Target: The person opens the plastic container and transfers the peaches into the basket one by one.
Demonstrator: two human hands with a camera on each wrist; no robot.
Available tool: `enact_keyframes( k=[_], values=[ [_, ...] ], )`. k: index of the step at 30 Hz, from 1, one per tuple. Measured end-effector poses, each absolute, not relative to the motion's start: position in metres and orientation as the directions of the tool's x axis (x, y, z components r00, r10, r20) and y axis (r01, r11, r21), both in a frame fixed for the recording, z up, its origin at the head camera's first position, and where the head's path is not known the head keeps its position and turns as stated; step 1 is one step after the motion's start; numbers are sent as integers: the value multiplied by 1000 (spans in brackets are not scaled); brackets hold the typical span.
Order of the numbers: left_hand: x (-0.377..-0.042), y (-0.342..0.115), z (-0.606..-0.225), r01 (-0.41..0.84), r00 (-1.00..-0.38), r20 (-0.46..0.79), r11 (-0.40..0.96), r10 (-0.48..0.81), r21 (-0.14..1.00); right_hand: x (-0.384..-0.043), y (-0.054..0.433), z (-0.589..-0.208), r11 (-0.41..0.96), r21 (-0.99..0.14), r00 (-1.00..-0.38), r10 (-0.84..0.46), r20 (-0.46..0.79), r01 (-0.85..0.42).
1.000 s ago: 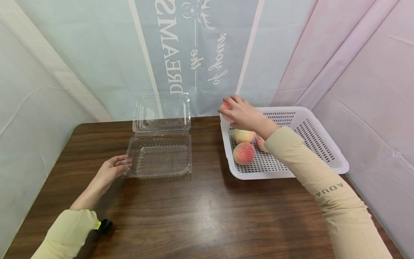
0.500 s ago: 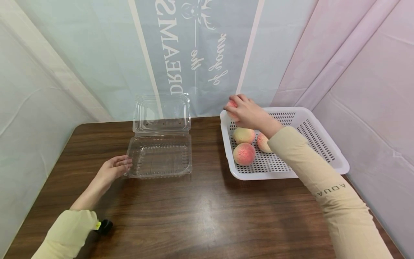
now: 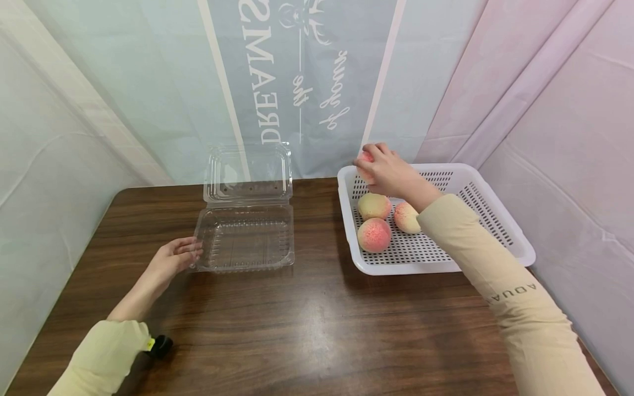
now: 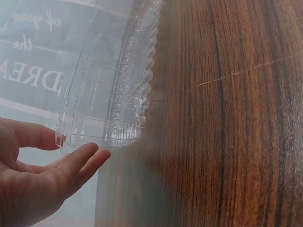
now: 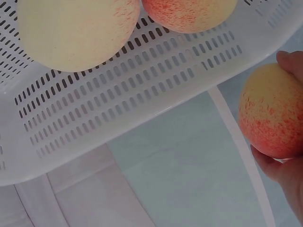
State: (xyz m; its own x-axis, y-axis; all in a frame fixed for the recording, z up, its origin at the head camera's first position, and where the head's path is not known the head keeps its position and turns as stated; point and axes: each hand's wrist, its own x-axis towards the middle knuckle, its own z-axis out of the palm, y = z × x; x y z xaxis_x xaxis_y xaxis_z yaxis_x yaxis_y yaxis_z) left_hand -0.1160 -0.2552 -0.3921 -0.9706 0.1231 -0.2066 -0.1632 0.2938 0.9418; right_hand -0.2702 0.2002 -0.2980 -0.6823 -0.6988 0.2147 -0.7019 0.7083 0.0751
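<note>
My right hand [image 3: 396, 173] grips a pink-and-yellow peach [image 5: 272, 111] over the back left corner of a white slotted plastic basket [image 3: 350, 242]. In the right wrist view, the fingers and thumb curl round that peach just beyond the rim. Three more peaches lie in the basket: a yellowish peach [image 3: 373, 207], a redder peach [image 3: 374, 235] in front of it and another peach [image 3: 407, 218] to the right. On the left, my left hand [image 3: 170, 261] holds the near left corner of a clear plastic clamshell container [image 4: 128, 94] between thumb and fingers. The clamshell's lid [image 3: 247, 173] stands raised at the back.
The brown wooden table [image 3: 297, 324] reaches back to a printed cloth backdrop [image 3: 307, 88]. Pale cloth walls [image 3: 569, 165] close in both sides. A black strap piece [image 3: 160, 346] shows by the left sleeve.
My right hand has shifted rightward with the peach, from the basket's left rim to above its back left corner. The left hand and the clamshell have stayed in place.
</note>
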Motion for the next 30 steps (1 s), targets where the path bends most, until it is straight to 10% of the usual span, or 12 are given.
enact_keyframes(
  k=[30],
  values=[
    [-117,-256,-392,-156,-971,-203,309,128,938,-273,225,-296,836,-1,-830,-546,114,-549]
  ],
)
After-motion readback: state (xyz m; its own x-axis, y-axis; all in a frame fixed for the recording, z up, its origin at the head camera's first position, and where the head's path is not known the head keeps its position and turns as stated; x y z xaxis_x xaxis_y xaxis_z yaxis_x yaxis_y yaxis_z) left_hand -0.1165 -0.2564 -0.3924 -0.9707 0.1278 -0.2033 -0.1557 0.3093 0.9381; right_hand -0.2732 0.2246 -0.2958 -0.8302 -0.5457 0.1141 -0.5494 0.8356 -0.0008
